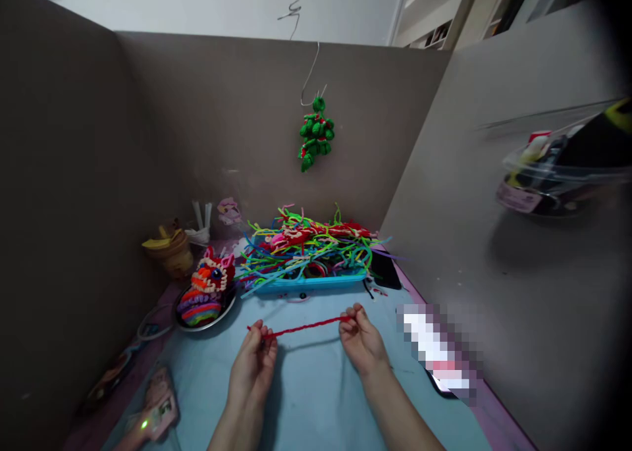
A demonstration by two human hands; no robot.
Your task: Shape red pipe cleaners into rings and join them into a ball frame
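- Your left hand (254,359) pinches 1 end of the red pipe cleaner (306,326), low in the frame's centre.
- Your right hand (363,339) pinches its other end; fingers closed on it.
- The pipe cleaner stretches taut between both hands, above the pale blue mat (306,398).
- Behind it, centre frame, sits the blue tray (309,283) heaped with coloured pipe cleaners.

Beyond the hands I note a blue tray (306,284) heaped with coloured pipe cleaners (306,250); a striped figure (207,290) on a plate left of them; a green ornament (315,135) hanging above.
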